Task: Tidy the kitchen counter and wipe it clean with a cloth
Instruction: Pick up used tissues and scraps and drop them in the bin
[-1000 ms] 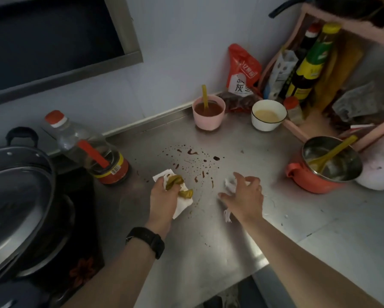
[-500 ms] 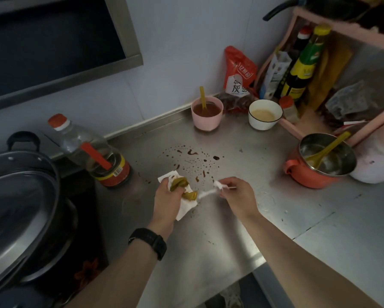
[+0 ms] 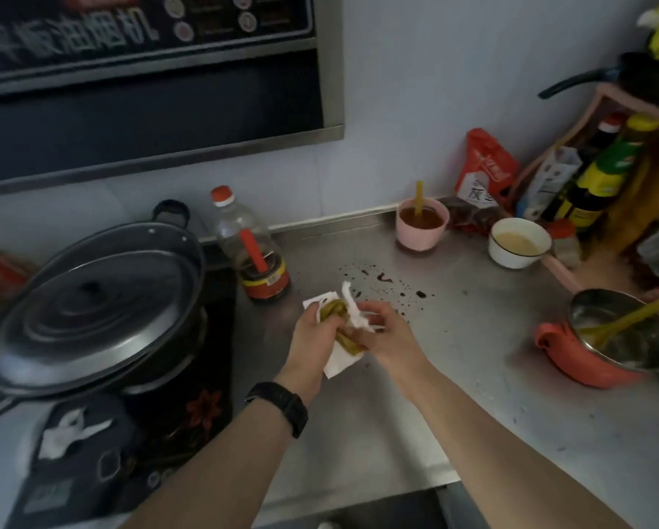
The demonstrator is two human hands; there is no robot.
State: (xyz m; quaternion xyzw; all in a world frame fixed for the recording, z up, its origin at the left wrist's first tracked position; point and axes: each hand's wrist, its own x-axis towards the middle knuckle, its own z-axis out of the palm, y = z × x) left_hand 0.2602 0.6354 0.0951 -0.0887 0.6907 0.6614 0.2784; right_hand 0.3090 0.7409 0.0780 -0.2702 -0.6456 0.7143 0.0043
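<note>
Counter (image 3: 415, 395), stainless steel, runs from the stove side across to the corner rack; it is not yet wiped. Change since half a second ago: the two hands, then apart, have met above the steel, and the small white scrap the right hand (image 3: 391, 339) had pinched is now pressed onto the white paper towel (image 3: 337, 362) held by the left hand (image 3: 312, 330). Left fingers are curled around the towel and the yellow-green scraps (image 3: 335, 313) lying in it; right fingers are closed on the towel's upper fold. Judgement: debris is being bundled for disposal, so the tidying step is nearly done and wiping comes after. Dark sauce splatter (image 3: 387, 278) sits untouched just beyond the hands. Surroundings, large to small: lidded wok (image 3: 91, 303) on the left cooktop, orange pot (image 3: 602, 345) with a yellow-green spoon at right, oil bottle (image 3: 251, 246) beside the wok, pink cup (image 3: 421, 223) and white bowl (image 3: 518, 242) near the wall. Range hood overhead.
</note>
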